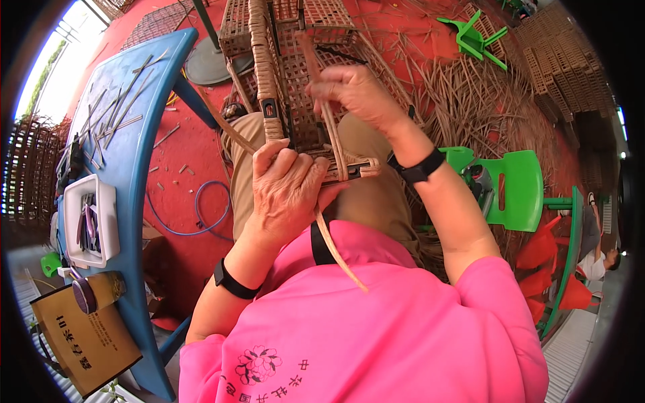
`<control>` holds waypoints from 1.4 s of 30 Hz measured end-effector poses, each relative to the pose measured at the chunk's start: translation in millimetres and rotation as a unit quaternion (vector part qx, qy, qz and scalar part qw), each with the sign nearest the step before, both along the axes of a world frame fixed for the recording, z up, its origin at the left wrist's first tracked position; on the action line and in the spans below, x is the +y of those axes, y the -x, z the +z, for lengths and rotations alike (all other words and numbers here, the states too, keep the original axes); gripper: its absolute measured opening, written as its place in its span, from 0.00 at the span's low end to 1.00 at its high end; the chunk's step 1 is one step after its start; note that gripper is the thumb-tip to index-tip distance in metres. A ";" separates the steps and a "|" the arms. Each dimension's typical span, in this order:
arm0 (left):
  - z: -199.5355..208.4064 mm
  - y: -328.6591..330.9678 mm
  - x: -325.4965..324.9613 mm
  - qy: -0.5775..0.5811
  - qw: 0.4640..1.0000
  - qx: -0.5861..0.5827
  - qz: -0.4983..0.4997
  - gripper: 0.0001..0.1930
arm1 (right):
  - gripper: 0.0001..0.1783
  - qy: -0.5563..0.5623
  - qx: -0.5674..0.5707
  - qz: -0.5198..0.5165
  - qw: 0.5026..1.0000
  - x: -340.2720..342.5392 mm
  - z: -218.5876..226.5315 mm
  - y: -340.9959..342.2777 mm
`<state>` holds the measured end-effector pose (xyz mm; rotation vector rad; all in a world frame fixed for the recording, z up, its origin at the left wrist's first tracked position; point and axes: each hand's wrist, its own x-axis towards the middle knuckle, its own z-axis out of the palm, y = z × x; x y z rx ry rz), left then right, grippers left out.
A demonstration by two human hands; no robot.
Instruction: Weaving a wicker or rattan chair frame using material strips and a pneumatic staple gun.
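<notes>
In my lap lies a frame bound in woven tan strips (259, 50), with dark parts showing between the windings. My left hand (282, 178) is closed round the near end of this frame, at its wrapped corner (363, 169). Farther off, my right hand (353, 94) is raised with fingers bent together on a flat tan weaving strip (332, 134) that runs down to the corner; the strip's upper part is blurred. The loose tail of a strip (339, 252) hangs below my left hand over the pink shirt.
At left, a blue table (144, 101) bears dark strips, a white tray (107, 221) of tools and a jar (107, 290). A green chair (517, 191) stands close on my right, before a heap of loose strips (470, 101). A blue hose (198, 205) curls on the red floor.
</notes>
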<state>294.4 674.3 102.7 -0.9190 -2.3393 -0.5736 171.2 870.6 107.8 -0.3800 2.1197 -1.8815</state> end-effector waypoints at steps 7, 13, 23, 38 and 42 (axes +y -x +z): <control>7.9 0.3 -1.5 0.022 0.999 -0.040 -0.010 0.25 | 0.12 0.074 -0.191 0.024 0.978 -4.4 -87.8 -16.3; 13.6 -6.9 1.5 0.028 0.995 -0.094 -0.003 0.27 | 0.13 0.182 -0.183 -0.071 0.964 -7.1 -46.6 -11.2; 7.2 -3.8 9.0 0.047 0.997 0.056 0.037 0.19 | 0.14 0.399 -0.201 -0.072 0.892 -30.3 95.5 -82.2; -20.6 5.0 6.0 -0.031 0.991 0.128 -0.013 0.11 | 0.08 0.369 -0.159 -0.112 0.909 -59.8 124.1 -154.5; -19.9 3.2 4.1 -0.023 0.992 0.124 0.001 0.18 | 0.14 0.348 -0.087 -0.122 0.926 -50.0 132.2 -166.1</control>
